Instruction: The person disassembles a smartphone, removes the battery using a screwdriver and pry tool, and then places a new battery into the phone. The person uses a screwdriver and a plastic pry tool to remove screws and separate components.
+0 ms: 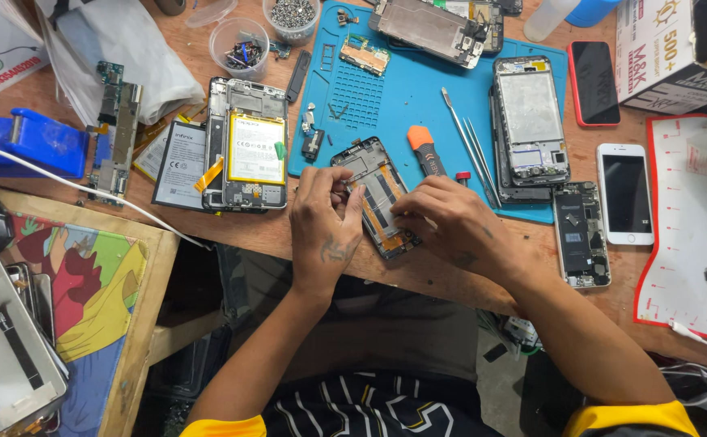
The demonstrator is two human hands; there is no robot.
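An opened phone frame (372, 182) with orange flex cables lies tilted at the near edge of the blue work mat (402, 101). My left hand (325, 222) grips its left side with fingers bent onto the frame. My right hand (450, 222) rests on its right side, fingertips pressed to the inner parts. Whether my right hand holds a small tool is hidden by the fingers. An orange-handled screwdriver (424, 150) lies just beyond my right hand.
An opened phone with a yellow battery (248, 146) lies left of the mat. More opened phones (529, 121), tweezers (471, 146), a red phone (594, 82), a white phone (624, 193) and a small opened phone (581, 233) lie right. Cups of screws (292, 16) stand behind. A blue tape dispenser (21, 139) sits far left.
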